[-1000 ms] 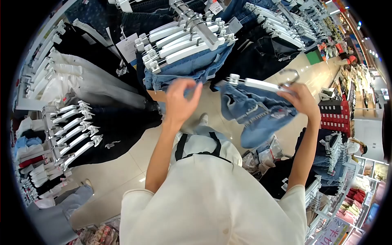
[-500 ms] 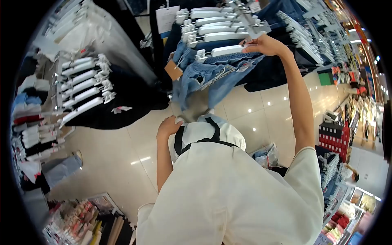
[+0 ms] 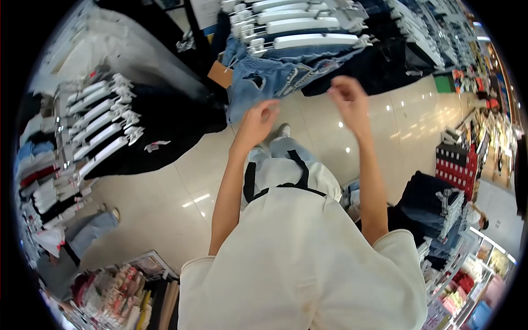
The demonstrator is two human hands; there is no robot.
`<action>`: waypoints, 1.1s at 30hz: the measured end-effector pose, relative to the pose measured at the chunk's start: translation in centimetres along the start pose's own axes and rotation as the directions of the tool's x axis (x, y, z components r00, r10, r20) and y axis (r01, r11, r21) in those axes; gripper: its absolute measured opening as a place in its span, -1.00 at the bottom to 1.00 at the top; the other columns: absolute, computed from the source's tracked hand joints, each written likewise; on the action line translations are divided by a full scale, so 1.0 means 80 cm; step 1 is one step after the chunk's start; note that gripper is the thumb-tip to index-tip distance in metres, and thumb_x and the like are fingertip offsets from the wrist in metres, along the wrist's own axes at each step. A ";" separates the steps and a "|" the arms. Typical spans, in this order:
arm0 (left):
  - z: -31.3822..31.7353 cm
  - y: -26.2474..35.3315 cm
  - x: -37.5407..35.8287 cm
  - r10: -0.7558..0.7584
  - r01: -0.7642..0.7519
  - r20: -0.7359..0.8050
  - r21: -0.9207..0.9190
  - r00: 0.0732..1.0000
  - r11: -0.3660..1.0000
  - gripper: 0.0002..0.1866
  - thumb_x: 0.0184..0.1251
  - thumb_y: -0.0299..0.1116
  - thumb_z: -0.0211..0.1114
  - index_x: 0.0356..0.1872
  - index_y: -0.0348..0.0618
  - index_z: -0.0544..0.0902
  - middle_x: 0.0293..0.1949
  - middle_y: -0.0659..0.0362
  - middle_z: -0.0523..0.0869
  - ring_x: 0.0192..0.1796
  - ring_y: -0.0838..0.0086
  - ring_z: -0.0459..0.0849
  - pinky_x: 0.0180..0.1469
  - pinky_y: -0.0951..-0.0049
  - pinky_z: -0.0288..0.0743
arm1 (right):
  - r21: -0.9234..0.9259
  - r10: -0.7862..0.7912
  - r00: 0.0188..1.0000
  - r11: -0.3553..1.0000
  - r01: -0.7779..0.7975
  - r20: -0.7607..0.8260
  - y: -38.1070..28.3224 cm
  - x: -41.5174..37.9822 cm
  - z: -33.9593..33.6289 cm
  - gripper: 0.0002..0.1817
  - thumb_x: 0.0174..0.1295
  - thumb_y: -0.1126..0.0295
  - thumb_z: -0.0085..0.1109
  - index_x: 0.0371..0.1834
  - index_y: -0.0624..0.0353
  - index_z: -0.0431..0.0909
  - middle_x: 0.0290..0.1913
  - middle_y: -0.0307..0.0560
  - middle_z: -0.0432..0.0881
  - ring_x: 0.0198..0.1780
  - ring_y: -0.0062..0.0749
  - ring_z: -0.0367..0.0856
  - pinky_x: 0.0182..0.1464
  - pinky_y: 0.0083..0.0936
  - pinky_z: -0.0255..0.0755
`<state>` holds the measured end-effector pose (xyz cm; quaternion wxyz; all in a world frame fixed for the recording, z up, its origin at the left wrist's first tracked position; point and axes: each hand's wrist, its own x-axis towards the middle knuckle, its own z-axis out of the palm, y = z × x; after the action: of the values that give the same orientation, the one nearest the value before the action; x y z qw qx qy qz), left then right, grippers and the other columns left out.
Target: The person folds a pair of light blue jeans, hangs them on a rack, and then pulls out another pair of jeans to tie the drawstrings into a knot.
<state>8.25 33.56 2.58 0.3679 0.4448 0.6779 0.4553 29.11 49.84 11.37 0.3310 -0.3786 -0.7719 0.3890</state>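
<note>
Light blue jeans (image 3: 247, 81) with a brown paper tag (image 3: 220, 75) hang from a white clip hanger (image 3: 316, 40) at the front of a rack. My left hand (image 3: 258, 124) is raised just below the jeans, overlapping their lower part in this view, with loosely bent fingers and nothing seen in them. To the right, below the hanger's end, my right hand (image 3: 350, 102) is in the air over the floor. Its fingers are half curled and apart, slightly blurred, and hold nothing.
More white hangers (image 3: 300, 25) line the rack behind the jeans. Black garments (image 3: 165, 121) hang on a rack at the left. Folded dark jeans (image 3: 426, 201) and red-and-black boxes (image 3: 456, 165) stand at the right. A person's legs (image 3: 91, 231) show at the lower left.
My right hand has come off the hanger and moved down toward me. My left hand has risen from my waist to the jeans. The view has shifted, with the jeans higher in it.
</note>
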 end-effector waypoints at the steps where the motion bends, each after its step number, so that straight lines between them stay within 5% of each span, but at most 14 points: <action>1: 0.009 0.014 0.017 0.080 -0.084 -0.049 -0.083 0.996 0.993 -0.65 0.45 -0.28 0.32 0.15 -0.23 0.66 -0.22 0.04 0.81 -0.19 0.40 0.74 -0.05 0.41 0.57 | -0.052 0.007 0.996 0.999 -0.002 0.086 0.005 -0.028 0.006 -0.74 0.24 0.53 0.34 0.01 0.20 0.65 -0.20 -0.12 0.75 -0.19 -0.47 0.73 -0.11 -0.48 0.61; 3: 0.030 0.023 0.051 0.163 -0.174 -0.082 -0.160 0.983 0.972 -0.63 0.46 -0.28 0.32 0.18 -0.24 0.64 -0.24 0.07 0.81 -0.20 0.43 0.73 -0.07 0.45 0.57 | -0.111 0.135 0.959 0.988 -0.111 0.249 0.018 -0.073 0.013 -0.76 0.28 0.50 0.29 0.00 0.22 0.65 -0.15 -0.06 0.75 -0.17 -0.40 0.75 -0.09 -0.46 0.62; 5: 0.057 0.014 0.080 -0.005 -0.042 -0.163 -0.284 0.987 0.958 -0.56 0.47 -0.27 0.33 0.25 -0.28 0.57 -0.18 0.06 0.80 -0.22 0.47 0.73 -0.13 0.51 0.58 | -0.078 0.187 0.946 0.982 -0.172 0.266 0.009 -0.095 0.011 -0.77 0.28 0.48 0.28 -0.01 0.24 0.65 -0.13 -0.04 0.75 -0.17 -0.37 0.75 -0.09 -0.45 0.62; 6: 0.068 -0.003 0.094 0.080 -0.112 -0.201 -0.154 0.976 0.982 -0.55 0.51 -0.29 0.30 0.28 -0.33 0.52 -0.15 0.07 0.79 -0.20 0.51 0.75 -0.18 0.54 0.59 | -0.049 0.220 0.926 0.975 -0.215 0.306 0.007 -0.101 0.010 -0.77 0.29 0.46 0.28 -0.02 0.25 0.66 -0.12 -0.02 0.74 -0.17 -0.34 0.76 -0.08 -0.44 0.63; 7: 0.072 0.000 0.099 0.098 -0.124 -0.173 -0.146 0.980 0.981 -0.55 0.51 -0.29 0.30 0.28 -0.33 0.52 -0.15 0.07 0.79 -0.20 0.51 0.75 -0.18 0.54 0.59 | -0.042 0.228 0.934 0.973 -0.225 0.276 0.006 -0.105 0.008 -0.77 0.29 0.46 0.28 -0.02 0.25 0.66 -0.12 -0.02 0.74 -0.17 -0.34 0.76 -0.08 -0.44 0.63; 9: 0.079 0.006 0.103 -0.040 -0.026 -0.151 -0.414 0.988 0.910 -0.64 0.54 -0.34 0.26 0.22 -0.32 0.58 -0.15 0.13 0.79 -0.16 0.53 0.77 -0.19 0.55 0.60 | -0.005 0.305 0.920 0.950 -0.313 0.248 0.010 -0.112 0.001 -0.78 0.29 0.46 0.28 -0.04 0.27 0.66 -0.10 -0.03 0.75 -0.18 -0.32 0.76 -0.09 -0.46 0.62; 11: 0.072 0.004 0.103 -0.113 0.080 -0.058 -0.409 0.992 0.909 -0.74 0.52 -0.35 0.29 0.06 -0.30 0.69 -0.16 0.21 0.78 -0.14 0.57 0.75 -0.21 0.59 0.58 | 0.012 0.312 0.926 0.947 -0.322 0.215 0.021 -0.119 -0.007 -0.79 0.29 0.46 0.29 -0.04 0.27 0.66 -0.11 -0.03 0.75 -0.18 -0.33 0.76 -0.09 -0.46 0.62; 18: 0.065 0.021 0.081 -0.182 0.141 -0.055 -0.432 0.982 0.891 -0.72 0.50 -0.32 0.32 0.04 -0.32 0.69 -0.16 0.20 0.78 -0.18 0.60 0.71 -0.11 0.54 0.58 | 0.078 0.393 0.902 0.908 -0.411 0.180 0.057 -0.125 -0.025 -0.80 0.32 0.45 0.28 -0.04 0.26 0.67 -0.12 -0.06 0.77 -0.18 -0.36 0.76 -0.06 -0.46 0.62; 25: 0.064 0.062 0.045 -0.287 0.193 -0.088 -0.555 0.954 0.810 -0.72 0.45 -0.36 0.37 0.01 -0.38 0.68 -0.19 0.15 0.79 -0.23 0.54 0.73 -0.11 0.50 0.64 | 0.332 0.307 0.918 0.864 -0.379 0.252 0.039 -0.078 0.033 -0.67 0.33 0.40 0.32 0.13 0.24 0.60 -0.05 0.02 0.77 -0.10 -0.31 0.77 0.01 -0.41 0.62; 28: 0.066 0.070 0.035 -0.302 0.195 -0.134 -0.513 0.944 0.836 -0.72 0.44 -0.36 0.38 0.00 -0.38 0.67 -0.22 0.15 0.78 -0.25 0.55 0.73 -0.15 0.52 0.63 | 0.430 0.157 0.962 0.870 -0.241 0.223 0.027 -0.056 0.045 -0.60 0.31 0.39 0.35 0.19 0.25 0.57 -0.04 0.02 0.76 -0.07 -0.32 0.77 0.03 -0.39 0.62; 33: 0.069 0.087 0.024 -0.365 0.245 -0.148 -0.513 0.919 0.823 -0.73 0.45 -0.36 0.37 -0.03 -0.40 0.66 -0.26 0.13 0.78 -0.29 0.55 0.73 -0.20 0.55 0.62 | 0.578 0.116 0.862 0.697 -0.424 0.493 0.049 -0.043 0.049 -0.61 0.27 0.42 0.39 0.14 0.29 0.60 -0.07 -0.05 0.75 -0.13 -0.45 0.75 -0.08 -0.54 0.61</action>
<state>14.48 38.27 7.23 0.4512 0.1652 0.6442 0.5951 28.95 47.16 5.41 0.2080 -0.2531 -0.5658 0.7566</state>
